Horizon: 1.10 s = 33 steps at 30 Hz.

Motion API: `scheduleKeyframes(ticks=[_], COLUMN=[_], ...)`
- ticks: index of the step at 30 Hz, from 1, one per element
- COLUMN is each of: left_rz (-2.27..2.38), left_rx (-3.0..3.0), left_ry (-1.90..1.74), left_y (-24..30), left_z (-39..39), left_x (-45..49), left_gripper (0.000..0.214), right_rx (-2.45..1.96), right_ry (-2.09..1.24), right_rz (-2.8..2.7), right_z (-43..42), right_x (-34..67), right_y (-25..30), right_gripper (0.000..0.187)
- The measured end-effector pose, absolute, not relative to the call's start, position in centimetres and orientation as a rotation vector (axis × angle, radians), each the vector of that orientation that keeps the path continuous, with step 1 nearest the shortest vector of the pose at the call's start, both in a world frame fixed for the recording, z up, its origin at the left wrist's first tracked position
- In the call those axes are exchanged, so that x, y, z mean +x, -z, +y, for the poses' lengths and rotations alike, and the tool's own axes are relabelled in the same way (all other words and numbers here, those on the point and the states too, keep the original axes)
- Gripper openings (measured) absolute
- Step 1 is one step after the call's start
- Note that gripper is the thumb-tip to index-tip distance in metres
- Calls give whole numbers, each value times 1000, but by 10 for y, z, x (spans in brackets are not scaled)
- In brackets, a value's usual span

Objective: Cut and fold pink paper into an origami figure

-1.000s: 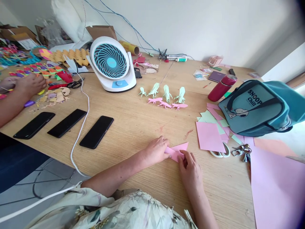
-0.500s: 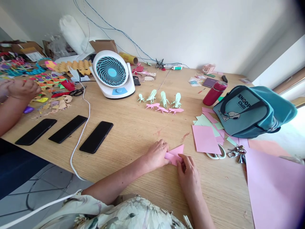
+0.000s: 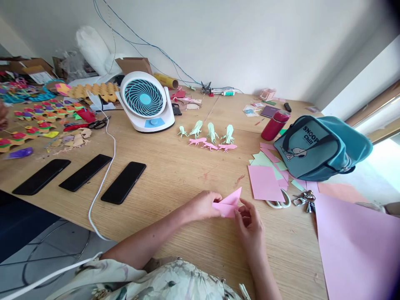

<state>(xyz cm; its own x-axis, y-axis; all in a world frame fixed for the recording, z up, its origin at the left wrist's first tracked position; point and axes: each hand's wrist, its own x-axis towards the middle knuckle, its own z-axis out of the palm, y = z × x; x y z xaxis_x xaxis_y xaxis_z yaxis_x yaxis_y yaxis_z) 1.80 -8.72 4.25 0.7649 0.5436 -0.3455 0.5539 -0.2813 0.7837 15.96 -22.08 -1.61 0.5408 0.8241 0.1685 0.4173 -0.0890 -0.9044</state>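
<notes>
Head view: left hand (image 3: 204, 206) grips left end of folded pink paper (image 3: 229, 209), over the table (image 3: 168, 162) near its front edge; right hand (image 3: 252, 223), fingers curled, pinches right edge. Pink sheet (image 3: 265, 183) partly covers white-handled scissors (image 3: 280, 203), right. Beyond hands: four green paper figures (image 3: 211, 132), three pink ones (image 3: 209, 146). Left: three black phones (image 3: 123, 182).

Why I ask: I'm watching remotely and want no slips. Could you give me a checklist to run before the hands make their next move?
1. Left hand has a grip on the folded pink paper: ok, at its left end.
2. Right hand has a grip too: ok, fingertips at its right side.
3. White cable apart from the paper: ok, off to the left.
4. White-handled scissors uncovered: not ok, a pink sheet overlaps them.
5. Creases sharp: cannot tell, too small.
</notes>
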Motion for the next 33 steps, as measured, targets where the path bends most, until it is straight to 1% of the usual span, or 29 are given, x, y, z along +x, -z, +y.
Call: scheduleKeyframes(ticks=[3,6,8,10,12,17,21,24,26,28,31,33], left_rz=[724,648,610,559,512,466,437,441,526,653,614,529], left_rx=[1500,1240,1069,921,820,699,656,712,874,1179,1635,1890], left_ry=[-6,9,58,119,172,222,207,159,-39,-391,-688,-802], left_y=[-41,-37,-35,-33,-32,-31,-30,-33,-39,-49,-64,-72], left_z=[-77,-69,-66,-64,-62,-58,-52,-46,-45,-45,-47,-49], left_x=[16,13,9,6,4,1,-1,-2,-2,-2,-2,1], left_gripper=[37,53,60,59,55,49,51,61,64,55,46,43], right_rx=[-1588,-1534,-1502,-1487,-1481,-1482,-1399,-1375,-1412,-1437,-1383,-1330], right_ry=[-471,-335,-319,-347,-339,-241,-282,-371,-458,-560,-734,-814], right_rz=[-976,-1182,-1378,-1532,-1629,-1804,-1804,-1660,-1465,-1171,-766,-629], right_z=[-223,-226,-227,-226,-221,-202,-188,-181,-178,-175,-172,-171], right_x=[165,170,172,174,176,181,181,179,177,175,172,171], right_y=[10,0,-8,-15,-21,-36,-43,-40,-35,-27,-20,-18], right_gripper=[32,26,30,40,44,33,19,8,4,10,25,28])
